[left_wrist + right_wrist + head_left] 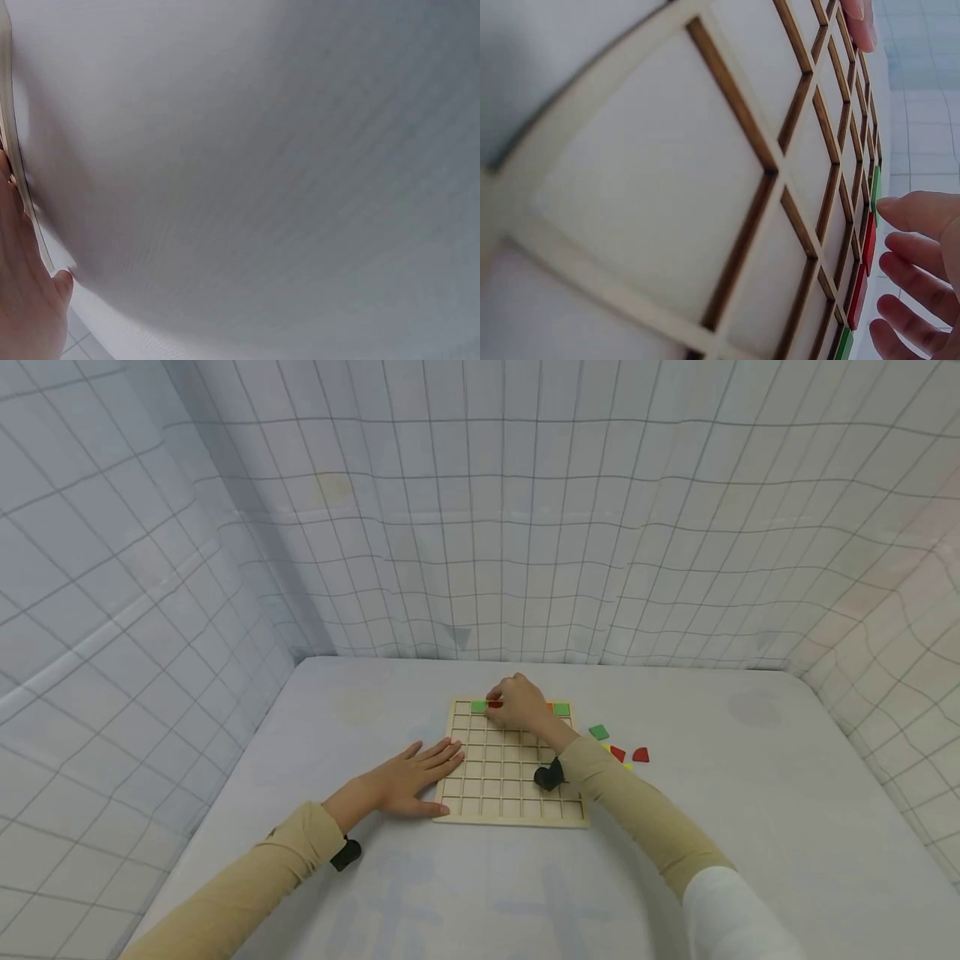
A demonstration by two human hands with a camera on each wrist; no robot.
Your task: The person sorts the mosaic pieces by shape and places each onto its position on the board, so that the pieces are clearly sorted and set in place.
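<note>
A wooden grid board [512, 821] lies on the table, divided into square cells. My left hand [414, 779] rests flat, fingers spread, with its fingertips on the board's left edge. At the far row my right hand [520, 703] has its thumb and index finger at either side of a red tile [495, 703]. In the right wrist view the thumb [911, 211] touches the row beside a green tile [877, 191], and the other fingers hang loosely bent. Red tiles [869, 244] follow it in that row. Another green tile [562, 709] sits at the far right corner.
Loose pieces lie right of the board: a green square [598, 732], a red rounded piece [641, 754], and red and yellow ones partly behind the right sleeve [630, 810]. Grid-patterned cloth walls [510, 543] rise behind and beside the table [375, 893].
</note>
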